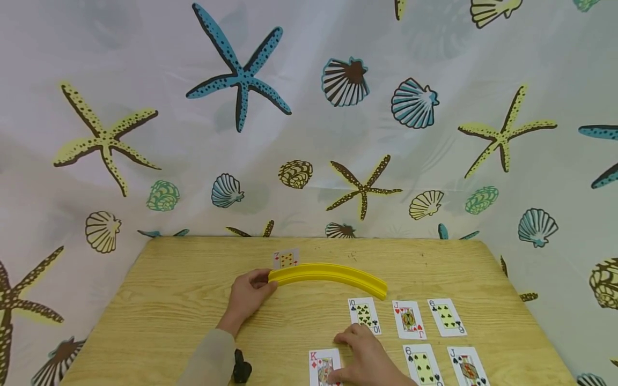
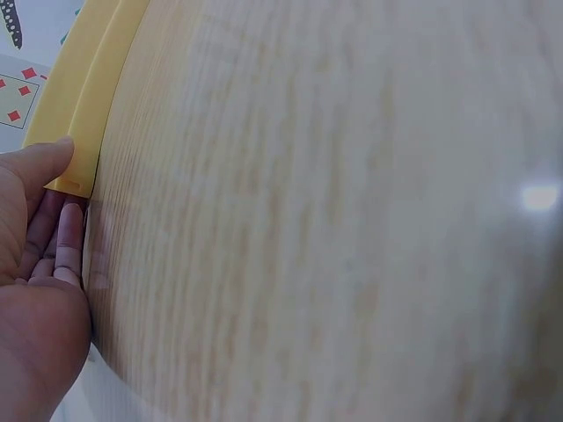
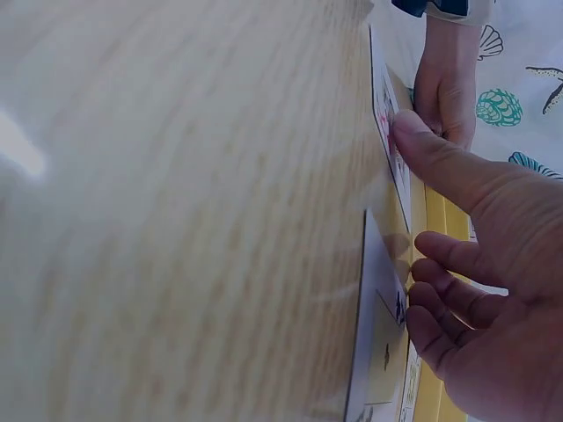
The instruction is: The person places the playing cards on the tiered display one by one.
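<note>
My left hand (image 1: 248, 297) pinches the left end of a curved yellow playing-card holder (image 1: 328, 272), thumb in front and fingers behind. A seven of diamonds (image 1: 286, 258) stands upright at that end of the holder. In the left wrist view, the thumb lies on the holder's end (image 2: 79, 167). My right hand (image 1: 369, 356) is low over the table with its thumb on the king of diamonds (image 1: 316, 364). Its fingers are spread apart from the thumb, close to the ten of clubs (image 1: 363, 310); in the right wrist view they are loosely bent (image 3: 449, 290).
To the right, face up, lie a jack of hearts (image 1: 408, 320), a six of clubs (image 1: 447, 317), a six of spades (image 1: 422, 364) and a jack of spades (image 1: 467, 366). A small black object (image 1: 241, 369) is beside the left sleeve. Patterned cloth (image 1: 299, 128) surrounds the wooden table (image 1: 193, 284).
</note>
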Demonstrator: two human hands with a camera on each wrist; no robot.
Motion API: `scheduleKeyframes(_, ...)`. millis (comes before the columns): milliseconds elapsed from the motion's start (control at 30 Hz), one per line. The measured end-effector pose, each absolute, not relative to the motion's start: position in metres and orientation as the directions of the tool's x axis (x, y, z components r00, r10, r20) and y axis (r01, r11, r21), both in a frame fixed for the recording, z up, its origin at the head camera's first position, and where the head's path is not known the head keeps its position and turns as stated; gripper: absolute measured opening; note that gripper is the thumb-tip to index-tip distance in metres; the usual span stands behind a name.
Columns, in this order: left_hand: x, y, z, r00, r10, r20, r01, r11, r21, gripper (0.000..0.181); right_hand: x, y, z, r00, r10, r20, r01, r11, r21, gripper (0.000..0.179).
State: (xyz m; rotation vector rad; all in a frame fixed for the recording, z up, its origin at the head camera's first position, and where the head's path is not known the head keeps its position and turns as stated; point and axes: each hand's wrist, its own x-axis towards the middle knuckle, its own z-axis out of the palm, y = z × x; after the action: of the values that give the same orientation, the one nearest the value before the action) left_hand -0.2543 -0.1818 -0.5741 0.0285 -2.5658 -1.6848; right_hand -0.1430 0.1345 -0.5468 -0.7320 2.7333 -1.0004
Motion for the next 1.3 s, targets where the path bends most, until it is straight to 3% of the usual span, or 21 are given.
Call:
scheduleKeyframes(433, -0.2548, -0.1816, -0.5744, -0.997, -0.058, 0.045, 0.017, 0.407, 0.913, 0.042, -0.1442, 0.1330, -0.5524, -0.879, -0.472, 0.061, -0.392, 0.645, -0.657, 0.051)
scheduleKeyframes(767, -0.2546, -0.1810, -0.5746, -0.997, -0.061, 0.036, 0.009, 0.399, 0.917, 0.042, -0.1446, 0.1320, -0.5510, -0.882, -0.467, 0.067, -0.393, 0.648, -0.653, 0.052)
scheduleKeyframes(1300, -0.2548, -0.1825, -0.5765, -0.997, -0.062, 0.040, 0.012, 0.395, 0.919, 0.042, -0.1461, 0.1283, -0.5475, -0.883, -0.468, -0.015, -0.297, 0.585, -0.755, 0.047)
